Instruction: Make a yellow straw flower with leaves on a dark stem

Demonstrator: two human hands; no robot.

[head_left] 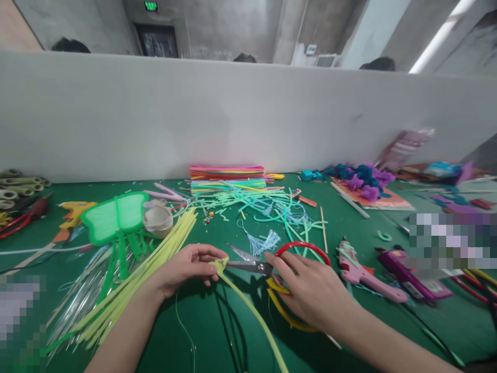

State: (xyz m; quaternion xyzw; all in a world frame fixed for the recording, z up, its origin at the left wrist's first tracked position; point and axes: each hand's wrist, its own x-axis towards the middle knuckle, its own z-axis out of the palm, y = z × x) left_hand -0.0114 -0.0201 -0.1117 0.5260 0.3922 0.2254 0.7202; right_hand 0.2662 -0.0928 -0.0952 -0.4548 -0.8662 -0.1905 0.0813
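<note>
My left hand [196,267] pinches a small yellow fuzzy shape [220,265], from which a long yellow pipe cleaner [254,313] curves down to the bottom of the view. Scissors [258,266] with one red and one yellow handle are in my right hand [306,285], fingers through the handles. Their blades are apart; the lower blade's tip reaches the yellow shape by my left fingertips. Whether it touches cannot be made out. Under my left forearm lies a bundle of yellow pipe cleaners [166,248].
Left are a green fan-like piece [116,217], a tape roll [157,219] and a yellow glue gun [73,215]. Coloured pipe cleaners [227,178] and a blue tassel [264,242] lie ahead. On the right is a pink glue gun [368,277]. A white partition [248,114] stands behind.
</note>
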